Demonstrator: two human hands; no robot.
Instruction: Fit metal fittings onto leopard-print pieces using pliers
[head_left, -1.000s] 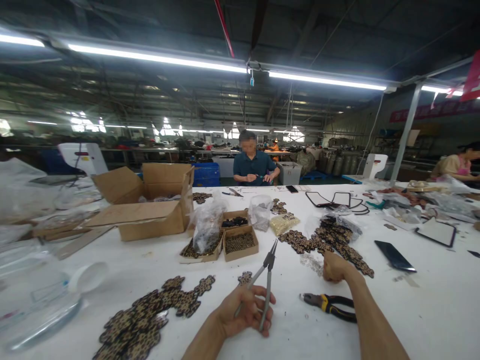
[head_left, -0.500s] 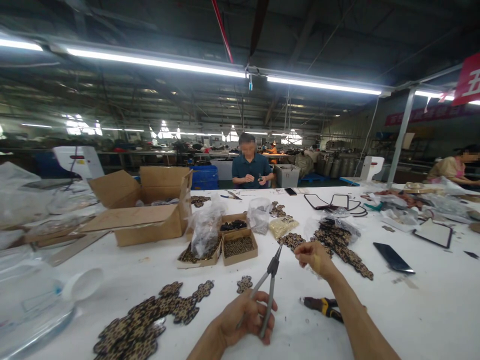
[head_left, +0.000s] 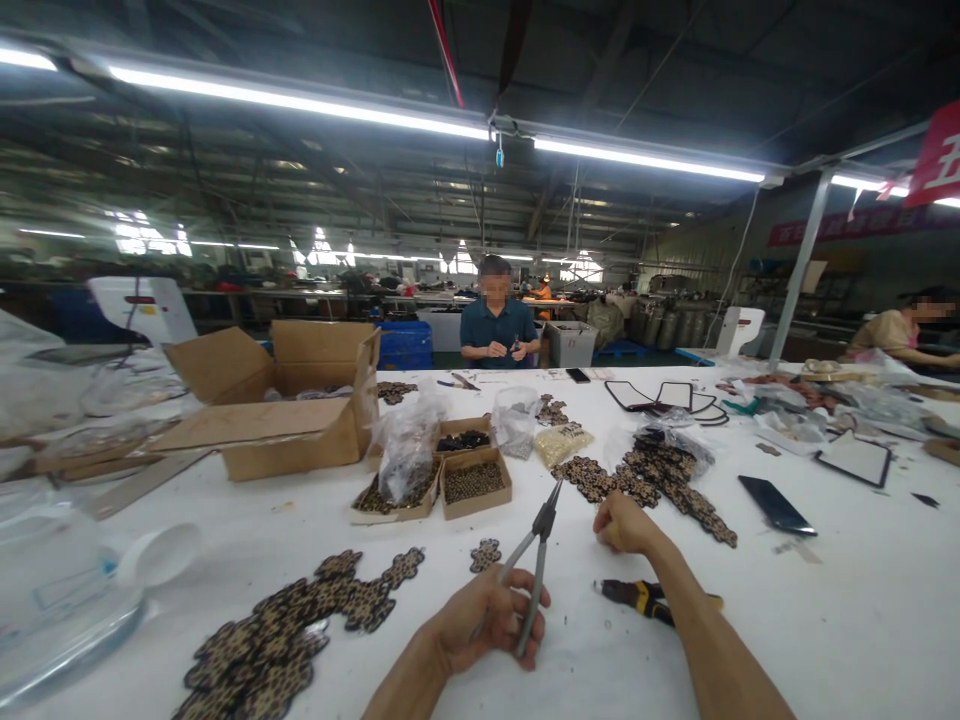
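My left hand [head_left: 491, 620] is wrapped round the grey handles of a pair of long-nose pliers [head_left: 541, 525], whose slim jaws point up and away from me. My right hand [head_left: 621, 522] hovers over the white table with its fingers curled in; whatever they hold, if anything, is hidden. Just beyond it lies a pile of leopard-print flower-shaped patches [head_left: 664, 465]. Black-and-yellow cutters [head_left: 645, 600] rest below my right wrist. A single leopard-print patch [head_left: 485, 555] lies beyond my left hand, and a larger heap of patches [head_left: 292, 630] spreads to its left.
Small cardboard trays of studs [head_left: 474, 483] stand ahead, beside a clear plastic bag [head_left: 405, 450]. An open carton [head_left: 289, 440] is at the left. A dark phone [head_left: 776, 505] lies right. Across the table [head_left: 847, 630] a co-worker [head_left: 498, 325] sits with both hands raised.
My right hand has turned downward and lowered slightly, its fingers curling further in. My left hand keeps its hold on the pliers. The whole view has shifted a little.
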